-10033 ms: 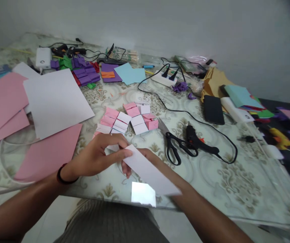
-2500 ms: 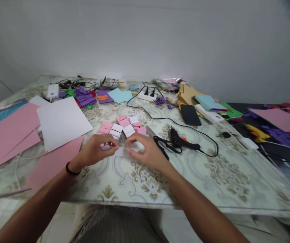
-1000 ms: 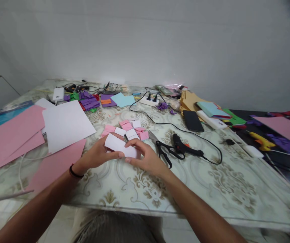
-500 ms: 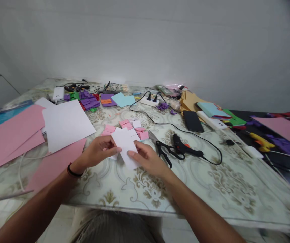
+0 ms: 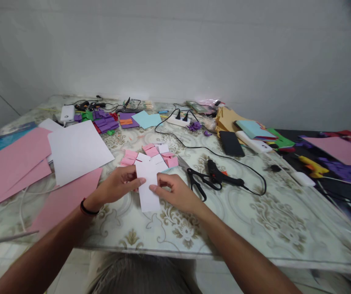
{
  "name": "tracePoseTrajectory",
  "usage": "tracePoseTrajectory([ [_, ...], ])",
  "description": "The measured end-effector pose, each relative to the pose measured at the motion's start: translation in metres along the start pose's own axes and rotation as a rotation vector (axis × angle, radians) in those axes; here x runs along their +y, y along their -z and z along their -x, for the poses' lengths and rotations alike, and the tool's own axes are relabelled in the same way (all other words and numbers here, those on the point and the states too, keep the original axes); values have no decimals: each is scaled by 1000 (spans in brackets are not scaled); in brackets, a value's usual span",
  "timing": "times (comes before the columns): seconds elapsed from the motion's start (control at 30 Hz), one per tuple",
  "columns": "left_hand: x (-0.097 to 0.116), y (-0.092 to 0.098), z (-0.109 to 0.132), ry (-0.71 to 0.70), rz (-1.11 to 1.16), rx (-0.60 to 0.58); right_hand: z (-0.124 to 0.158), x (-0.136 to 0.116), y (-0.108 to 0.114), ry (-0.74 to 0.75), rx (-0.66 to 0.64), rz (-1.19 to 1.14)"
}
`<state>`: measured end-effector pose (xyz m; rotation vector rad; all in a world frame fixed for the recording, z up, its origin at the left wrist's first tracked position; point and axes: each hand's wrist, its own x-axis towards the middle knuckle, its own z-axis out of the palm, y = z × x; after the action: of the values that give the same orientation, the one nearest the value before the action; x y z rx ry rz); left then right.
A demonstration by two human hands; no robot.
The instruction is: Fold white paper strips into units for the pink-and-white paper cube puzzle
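Note:
A strip of white paper (image 5: 148,196) is held between my two hands above the near middle of the table. My left hand (image 5: 118,183) pinches its left edge, thumb on top. From the other side my right hand (image 5: 174,190) grips the right edge between thumb and fingers. Just beyond the strip lie folded pink paper pieces (image 5: 130,157) and small white pieces (image 5: 164,148), partly hidden by it. Black-handled scissors (image 5: 204,179) rest to the right of my right hand, beside a black glue gun (image 5: 224,175).
Large white paper (image 5: 79,151) and pink sheets (image 5: 13,163) cover the left side. Behind are purple folded papers (image 5: 105,122), light blue paper (image 5: 147,119) and a power strip (image 5: 178,120). A black phone (image 5: 231,143) and a yellow glue gun (image 5: 313,166) lie to the right.
The white paper strip has turned from slanted to nearly upright in the view, shifting slightly left. My right hand has moved a little left with it. Both hands still hold it.

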<state>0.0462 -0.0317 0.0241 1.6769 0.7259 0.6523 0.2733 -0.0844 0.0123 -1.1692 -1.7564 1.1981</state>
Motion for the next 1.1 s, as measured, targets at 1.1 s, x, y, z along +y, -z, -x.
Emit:
tracePoseTrajectory([
  [1.1,5,10,-6,63,35,211,51,13,36,-559,292,997],
])
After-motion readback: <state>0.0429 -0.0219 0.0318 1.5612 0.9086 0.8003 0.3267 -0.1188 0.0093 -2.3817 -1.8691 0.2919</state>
